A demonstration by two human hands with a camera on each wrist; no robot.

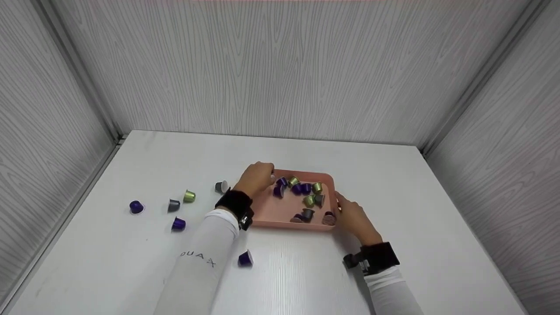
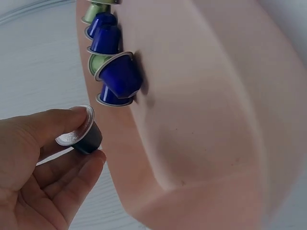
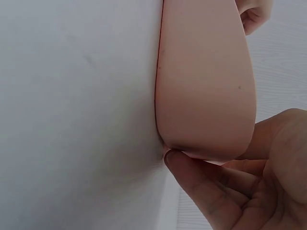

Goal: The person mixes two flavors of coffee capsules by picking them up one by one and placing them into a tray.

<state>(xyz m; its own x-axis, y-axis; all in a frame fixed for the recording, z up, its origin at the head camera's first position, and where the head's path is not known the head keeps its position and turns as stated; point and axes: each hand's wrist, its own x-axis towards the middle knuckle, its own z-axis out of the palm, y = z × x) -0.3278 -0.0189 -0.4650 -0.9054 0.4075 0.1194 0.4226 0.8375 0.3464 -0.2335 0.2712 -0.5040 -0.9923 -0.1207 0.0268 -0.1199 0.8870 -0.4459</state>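
In the head view a pink tray (image 1: 278,211) lies on the white table with several coffee capsules in it, purple, green and grey. My left hand (image 1: 255,179) is over the tray's far left corner. Between thumb and fingers it pinches a dark coffee capsule (image 2: 90,139) with a silver lid, just outside the tray wall in the left wrist view. A purple capsule (image 2: 121,76) lies near it inside the tray, among others along the wall. My right hand (image 1: 356,221) holds the tray's right end, its fingers (image 3: 192,175) curled against the end wall and lower edge.
Loose on the table to the left are a purple capsule (image 1: 136,207), a grey capsule (image 1: 174,205), a green capsule (image 1: 189,196), another purple capsule (image 1: 178,224) and a dark capsule (image 1: 220,187). One more purple capsule (image 1: 246,258) lies in front. Grey panels (image 1: 271,65) enclose the table.
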